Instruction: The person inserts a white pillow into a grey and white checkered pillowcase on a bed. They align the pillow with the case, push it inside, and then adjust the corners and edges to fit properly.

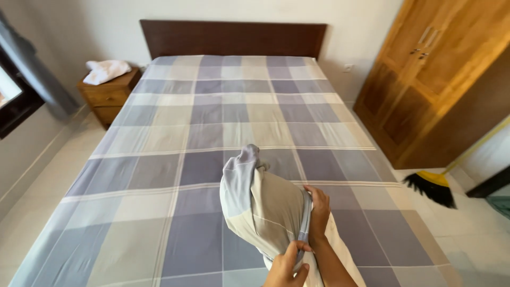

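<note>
Both hands busy at the near edge of the bed (pixel 159 175). Left hand (pixel 285 266) pinching the grey-blue hem of the pillowcase (pixel 260 204), thumb and fingers closed on the cloth. Right hand (pixel 319 212) clamped over the same hem a little higher, fingers curled round the fabric edge. Pillow (pixel 340 255) half sheathed, pale corner poking out at the bottom right, case bunched and standing tall above the checked bedsheet (pixel 239 106), top corner flopped over to the left.

Risks, judged from this grip: hem held only at one side, so likely to slide back off if either pinch loosens. Slack cloth piled up top, so a twisted seam or an unfilled corner quite possible. Whole bundle upright and top-heavy, apt to topple left onto the sheet. Lower part of the pillow cut off by the frame, so amount left uncovered impossible to tell.

Plenty of room ahead: wide flat mattress stretching to the dark headboard (pixel 234 37), nothing lying on it. Left side tighter, pale floor strip running to a wooden nightstand (pixel 109 95) with a white folded cloth (pixel 106 70) on top, curtain and window beyond. Right side bounded by a tall wooden wardrobe (pixel 435 79), with a yellow broom (pixel 431 183) on the tiles near the bed's corner.
</note>
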